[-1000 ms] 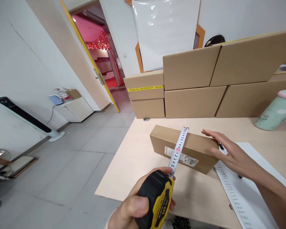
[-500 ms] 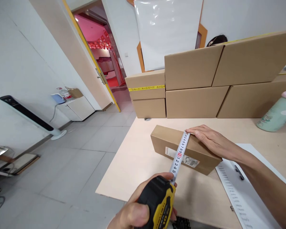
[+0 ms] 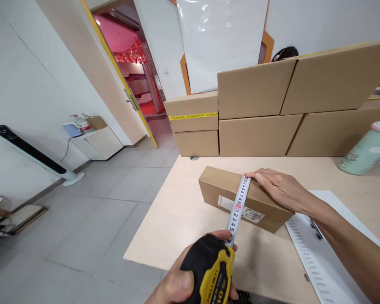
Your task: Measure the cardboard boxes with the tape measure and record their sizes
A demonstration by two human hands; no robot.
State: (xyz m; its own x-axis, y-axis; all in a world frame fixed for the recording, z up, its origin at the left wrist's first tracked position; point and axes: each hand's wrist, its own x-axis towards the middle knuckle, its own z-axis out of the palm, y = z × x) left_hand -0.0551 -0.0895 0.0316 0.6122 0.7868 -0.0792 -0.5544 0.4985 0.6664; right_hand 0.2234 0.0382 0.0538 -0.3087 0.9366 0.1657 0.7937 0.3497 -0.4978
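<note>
My left hand [image 3: 180, 280] is wrapped round the black and yellow case of a tape measure [image 3: 209, 270], low in the middle of the view. Its white blade [image 3: 233, 217] runs out away from me to a small cardboard box [image 3: 223, 181] on the table. With thumb and fingers together, my right hand [image 3: 272, 183] pinches the blade's end at the box's top and rests along that top face. A white label [image 3: 252, 215] with a barcode shows on the box's near side, partly covered by the blade.
Larger cardboard boxes [image 3: 256, 137] are stacked along the table's [image 3: 164, 219] far edge. A green tumbler [image 3: 364, 150] stands at the right. Under my right forearm lie printed sheets [image 3: 313, 257] and a black pen [image 3: 316, 228]. Behind the stack, the top of a person's head [image 3: 285, 53] shows.
The view has shifted slightly. The tape case has tilted a little in my left hand, showing more of its yellow face. My right hand stays on the box with the blade's end.
</note>
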